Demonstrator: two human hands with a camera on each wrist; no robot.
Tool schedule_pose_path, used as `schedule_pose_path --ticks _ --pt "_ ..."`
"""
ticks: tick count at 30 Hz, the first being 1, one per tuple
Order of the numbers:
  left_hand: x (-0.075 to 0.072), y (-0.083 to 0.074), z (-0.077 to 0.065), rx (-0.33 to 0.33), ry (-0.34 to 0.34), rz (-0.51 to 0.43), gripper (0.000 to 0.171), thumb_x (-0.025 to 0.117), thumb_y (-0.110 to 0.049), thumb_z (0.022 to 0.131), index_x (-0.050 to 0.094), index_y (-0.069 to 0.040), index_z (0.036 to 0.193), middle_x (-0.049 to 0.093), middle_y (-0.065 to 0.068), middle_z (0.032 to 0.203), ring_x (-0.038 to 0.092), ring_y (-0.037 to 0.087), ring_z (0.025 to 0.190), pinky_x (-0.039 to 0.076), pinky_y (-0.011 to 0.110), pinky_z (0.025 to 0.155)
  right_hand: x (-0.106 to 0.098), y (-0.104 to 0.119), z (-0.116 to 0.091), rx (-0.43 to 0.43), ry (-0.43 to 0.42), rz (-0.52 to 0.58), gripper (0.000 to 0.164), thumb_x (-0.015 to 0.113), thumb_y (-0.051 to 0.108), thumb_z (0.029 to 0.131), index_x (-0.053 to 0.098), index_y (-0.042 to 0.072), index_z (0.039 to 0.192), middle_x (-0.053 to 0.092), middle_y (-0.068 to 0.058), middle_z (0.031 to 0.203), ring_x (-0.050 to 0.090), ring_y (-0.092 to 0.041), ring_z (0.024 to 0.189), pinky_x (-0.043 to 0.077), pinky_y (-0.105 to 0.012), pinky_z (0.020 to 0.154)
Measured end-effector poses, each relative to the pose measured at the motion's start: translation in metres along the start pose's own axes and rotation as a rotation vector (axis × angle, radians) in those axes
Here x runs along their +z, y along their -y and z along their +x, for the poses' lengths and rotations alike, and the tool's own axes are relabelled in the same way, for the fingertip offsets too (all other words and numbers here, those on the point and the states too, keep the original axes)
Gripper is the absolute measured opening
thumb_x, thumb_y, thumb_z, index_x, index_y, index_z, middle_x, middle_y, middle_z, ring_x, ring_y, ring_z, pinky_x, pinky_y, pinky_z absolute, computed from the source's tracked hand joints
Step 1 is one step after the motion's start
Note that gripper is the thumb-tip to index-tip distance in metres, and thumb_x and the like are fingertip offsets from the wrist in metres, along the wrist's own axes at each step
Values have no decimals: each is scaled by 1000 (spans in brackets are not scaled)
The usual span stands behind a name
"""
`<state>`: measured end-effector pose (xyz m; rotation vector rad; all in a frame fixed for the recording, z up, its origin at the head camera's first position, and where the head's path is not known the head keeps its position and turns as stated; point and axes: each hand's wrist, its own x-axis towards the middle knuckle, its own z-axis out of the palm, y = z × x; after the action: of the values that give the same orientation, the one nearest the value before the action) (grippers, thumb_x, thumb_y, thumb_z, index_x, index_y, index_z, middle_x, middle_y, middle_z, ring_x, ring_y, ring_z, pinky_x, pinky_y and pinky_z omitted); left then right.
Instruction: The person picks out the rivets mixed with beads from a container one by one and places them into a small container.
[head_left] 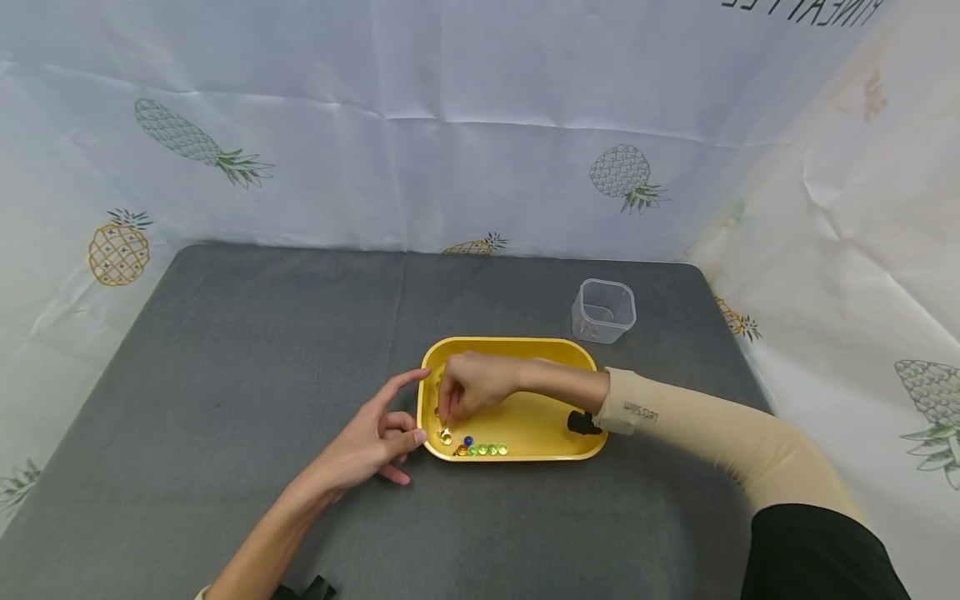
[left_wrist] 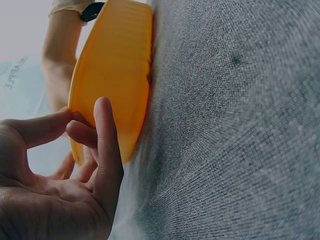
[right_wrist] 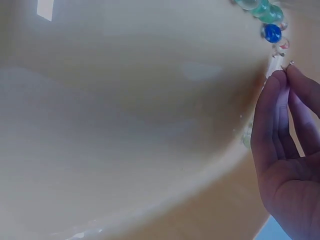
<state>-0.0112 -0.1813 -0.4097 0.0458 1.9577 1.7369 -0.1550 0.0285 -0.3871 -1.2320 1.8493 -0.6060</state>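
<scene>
A yellow tray (head_left: 525,429) lies on the grey table, with marbles along its near left edge. Among them are a blue marble (head_left: 468,440), several green marbles (head_left: 492,449), an amber one (head_left: 462,450) and a clear yellowish one (head_left: 446,437). My right hand (head_left: 476,387) reaches into the tray's left end, fingertips down. Its thumb and fingertips pinch a tiny shiny piece (right_wrist: 292,63), too small to identify. At the tray's left end my left hand (head_left: 378,437) touches the rim with thumb and index finger spread apart, its other fingers loosely bent.
A clear plastic container (head_left: 603,312) stands behind the tray's right end. White pineapple-print sheeting (head_left: 480,183) hangs around the table (head_left: 262,375). The right forearm's pale sleeve (head_left: 697,425) crosses the tray's right side.
</scene>
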Motion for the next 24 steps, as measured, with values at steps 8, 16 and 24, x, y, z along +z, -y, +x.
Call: schedule_pose_path --ticks 8,16,24 --pt "1 2 0 31 9 -2 79 67 -11 107 24 -30 170 57 2 87 54 13 69 69 49 62 -7 0 -5 -30 -16 23 9 77 0 95 83 1 101 82 -6 92 61 3 73 56 -13 73" --pt "0 1 1 25 12 -8 78 67 -12 107 24 -30 170 56 1 85 53 12 69 69 46 62 -15 4 -13 -40 -49 59 10 78 3 96 83 0 104 83 -4 94 65 3 75 58 -15 74" --pt "1 2 0 45 9 9 78 67 -12 108 24 -28 170 56 2 85 53 13 69 69 46 62 -20 4 -19 -53 -82 87 12 79 7 97 82 0 106 83 -5 94 68 0 77 61 -19 75"
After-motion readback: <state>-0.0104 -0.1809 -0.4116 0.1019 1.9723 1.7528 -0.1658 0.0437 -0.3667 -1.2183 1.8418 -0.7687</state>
